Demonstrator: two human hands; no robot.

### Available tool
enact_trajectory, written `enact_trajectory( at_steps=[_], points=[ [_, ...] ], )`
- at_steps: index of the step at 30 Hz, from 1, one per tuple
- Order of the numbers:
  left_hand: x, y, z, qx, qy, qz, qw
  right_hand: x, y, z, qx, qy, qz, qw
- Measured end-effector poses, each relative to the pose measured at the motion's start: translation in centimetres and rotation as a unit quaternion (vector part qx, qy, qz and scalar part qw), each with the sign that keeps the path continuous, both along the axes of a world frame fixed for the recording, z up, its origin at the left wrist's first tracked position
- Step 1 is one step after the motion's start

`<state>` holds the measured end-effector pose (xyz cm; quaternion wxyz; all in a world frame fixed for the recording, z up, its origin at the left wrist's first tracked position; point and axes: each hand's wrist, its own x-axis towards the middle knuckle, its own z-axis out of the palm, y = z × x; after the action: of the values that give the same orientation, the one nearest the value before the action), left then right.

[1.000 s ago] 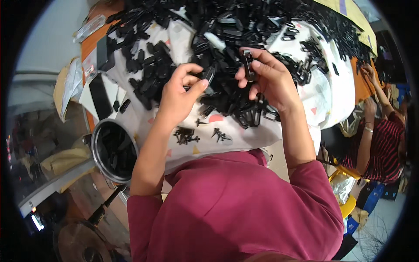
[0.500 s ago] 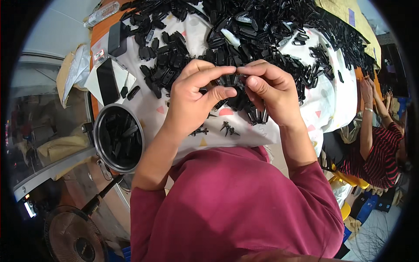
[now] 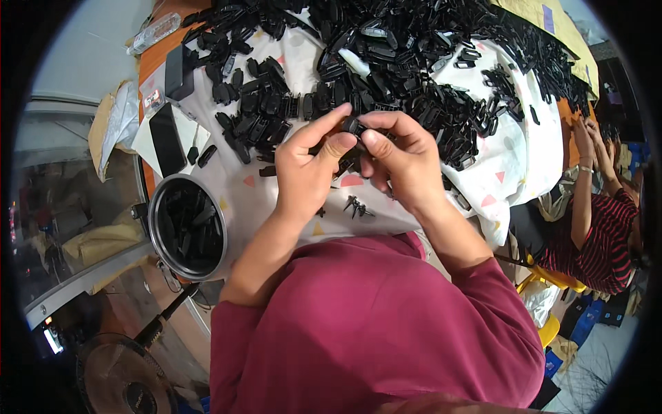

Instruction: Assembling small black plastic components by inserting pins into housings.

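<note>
Between my two hands, above the near side of the cloth, a small black plastic piece (image 3: 352,125) is held up. My left hand (image 3: 307,164) pinches it from the left with thumb and forefinger. From the other side my right hand (image 3: 408,160) grips it by thumb and forefinger, its other fingers curled under. The fingers cover part of the piece, so its full shape is hidden. Several small dark pronged parts (image 3: 358,207) lie on the patterned white cloth (image 3: 265,217) just below the hands. Behind them spreads a large heap of black plastic pieces (image 3: 376,52).
At the left stands a round metal bowl (image 3: 222,238) holding black pieces. Beyond it lie a phone (image 3: 167,140), a dark box (image 3: 180,71) and a clear bottle (image 3: 156,33). A fan (image 3: 124,379) stands lower left. Another person (image 3: 586,228) works at the right.
Both hands have shifted slightly left, and the right wrist has turned. The black piece now shows between the fingertips, where it was mostly hidden before. The whole view has moved a little.
</note>
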<state>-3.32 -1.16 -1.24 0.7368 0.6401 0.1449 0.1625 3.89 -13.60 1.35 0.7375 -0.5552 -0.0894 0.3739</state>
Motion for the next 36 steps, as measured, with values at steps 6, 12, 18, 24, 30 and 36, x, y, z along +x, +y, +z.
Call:
enact_trajectory(
  at_steps=[6, 12, 18, 24, 30, 36],
  points=[
    [-0.4, -1.2, -1.3, -0.189, -0.004, 0.038, 0.981, -0.6, -0.5, -3.1, 0.03, -0.036, 0.013, 0.999],
    [-0.5, -0.3, -2.4, -0.379, -0.028, -0.027, 0.925, -0.3, -0.7, -2.7, -0.101, -0.195, 0.064, 0.974],
    [-1.8, 4.0, -5.2, -0.44, 0.009, 0.107, 0.892, 7.9, -3.8, -3.0, -0.3, -0.637, 0.038, 0.709],
    [-0.9, 5.1, -5.1, -0.401, 0.078, 0.013, 0.913, 11.0, -5.5, -3.5, -0.403, -0.653, 0.162, 0.621],
    [-1.0, 3.1, -3.6, -0.336, 0.044, 0.041, 0.94, 7.1, -3.6, -1.9, -0.234, -0.489, 0.016, 0.84],
    [0.6, 0.6, -1.7, -0.228, -0.116, 0.066, 0.964, -0.3, 1.3, -2.3, -0.01, -0.072, -0.001, 0.997]
  ],
)
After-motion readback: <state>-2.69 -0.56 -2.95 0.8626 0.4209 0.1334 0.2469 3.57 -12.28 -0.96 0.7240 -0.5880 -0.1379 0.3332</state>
